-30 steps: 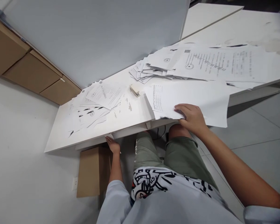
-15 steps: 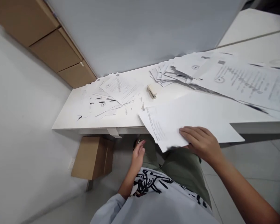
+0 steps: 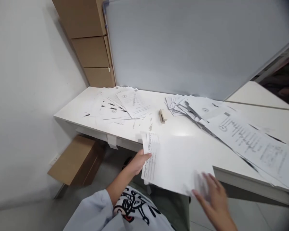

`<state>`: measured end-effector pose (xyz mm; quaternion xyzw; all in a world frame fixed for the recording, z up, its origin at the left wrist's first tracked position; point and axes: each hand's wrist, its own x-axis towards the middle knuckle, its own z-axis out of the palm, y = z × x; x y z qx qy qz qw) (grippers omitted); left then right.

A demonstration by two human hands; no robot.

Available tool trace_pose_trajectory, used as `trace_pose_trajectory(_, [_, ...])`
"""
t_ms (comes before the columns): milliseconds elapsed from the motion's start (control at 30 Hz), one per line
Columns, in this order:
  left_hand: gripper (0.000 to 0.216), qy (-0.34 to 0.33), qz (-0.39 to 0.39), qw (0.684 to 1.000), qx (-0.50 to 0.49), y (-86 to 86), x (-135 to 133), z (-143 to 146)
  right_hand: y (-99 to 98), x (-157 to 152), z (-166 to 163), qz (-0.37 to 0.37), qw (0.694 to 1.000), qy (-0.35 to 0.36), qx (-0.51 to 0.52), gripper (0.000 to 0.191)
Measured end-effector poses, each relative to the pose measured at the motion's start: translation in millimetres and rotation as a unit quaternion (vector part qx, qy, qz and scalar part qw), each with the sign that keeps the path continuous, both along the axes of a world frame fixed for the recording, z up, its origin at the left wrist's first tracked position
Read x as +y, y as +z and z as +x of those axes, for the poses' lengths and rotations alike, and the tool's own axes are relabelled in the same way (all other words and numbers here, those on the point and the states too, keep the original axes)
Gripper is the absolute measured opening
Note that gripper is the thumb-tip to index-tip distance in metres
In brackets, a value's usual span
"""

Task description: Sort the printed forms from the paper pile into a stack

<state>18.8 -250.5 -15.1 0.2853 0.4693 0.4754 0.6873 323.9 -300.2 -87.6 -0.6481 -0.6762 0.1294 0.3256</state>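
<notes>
My left hand (image 3: 139,161) is closed on the left edge of some paper sheets (image 3: 173,160), thumb on top. A second sheet's edge shows behind the top one, whose face is mostly blank with printed lines along its left side. The sheets reach over the front edge of the table. At their right end my right hand (image 3: 212,195) has its thumb and fingers apart, slightly blurred, close to the paper's edge. Beyond the sheets a small beige stapler (image 3: 162,116) lies on the table.
Spread printed papers (image 3: 132,104) lie on the white table (image 3: 74,107) at the left, and a long fanned pile (image 3: 250,138) at the right. A whiteboard (image 3: 183,48) stands behind, beside stacked cardboard boxes (image 3: 91,51). Another cardboard box (image 3: 72,158) sits below the table's left end.
My left hand has come up and taken hold of the sheets' left edge. My right hand has let go of the sheets and moved to their right end. The view has tilted up.
</notes>
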Motion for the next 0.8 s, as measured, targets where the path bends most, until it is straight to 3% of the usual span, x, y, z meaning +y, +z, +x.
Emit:
trace_pose_trajectory(67, [0.066, -0.093, 0.042, 0.994, 0.044, 27.8, 8.4, -3.4, 3.7, 10.9, 23.0, -0.059, 0.976, -0.145, 0.149, 0.092])
trace_pose_trajectory(100, [0.063, -0.138, 0.078, 0.985, 0.066, 43.6, 13.3, -3.3, 5.0, 17.2, 30.9, -0.111, 0.948, -0.173, 0.243, 0.094])
trace_pose_trajectory(167, [0.056, -0.23, 0.155, 0.955, 0.106, 74.6, 24.1, -0.8, 6.2, 30.5, 38.5, -0.223, 0.872, -0.132, 0.415, 0.085])
trace_pose_trajectory(233, [0.049, -0.3, 0.223, 0.918, 0.131, 100.0, 35.3, 1.2, 8.6, 44.5, 38.8, -0.275, 0.819, -0.077, 0.498, 0.07])
trace_pose_trajectory(300, [0.045, -0.309, 0.267, 0.902, 0.136, 116.3, 46.2, -0.7, 17.1, 60.1, 38.6, -0.246, 0.819, -0.086, 0.511, 0.058])
trace_pose_trajectory(367, [0.045, -0.249, 0.278, 0.919, 0.126, 122.3, 56.5, -6.4, 34.0, 77.6, 41.0, -0.191, 0.827, -0.091, 0.521, 0.051])
trace_pose_trajectory(467, [0.05, -0.12, 0.242, 0.957, 0.104, 114.8, 71.2, -18.0, 65.9, 103.7, 44.7, -0.135, 0.84, -0.034, 0.524, 0.041])
trace_pose_trajectory(567, [0.052, -0.042, 0.218, 0.968, 0.117, 93.8, 84.3, -27.9, 81.4, 125.3, 39.0, -0.126, 0.846, -0.017, 0.518, 0.045])
trace_pose_trajectory(667, [0.057, 0.005, 0.255, 0.954, 0.16, 65.8, 89.7, -35.0, 69.8, 140.5, 25.9, -0.062, 0.844, -0.075, 0.528, 0.045])
trace_pose_trajectory(800, [0.082, 0.079, 0.342, 0.914, 0.202, 23.0, 84.4, -38.5, 36.1, 154.1, 15.8, 0.035, 0.863, -0.112, 0.491, 0.037])
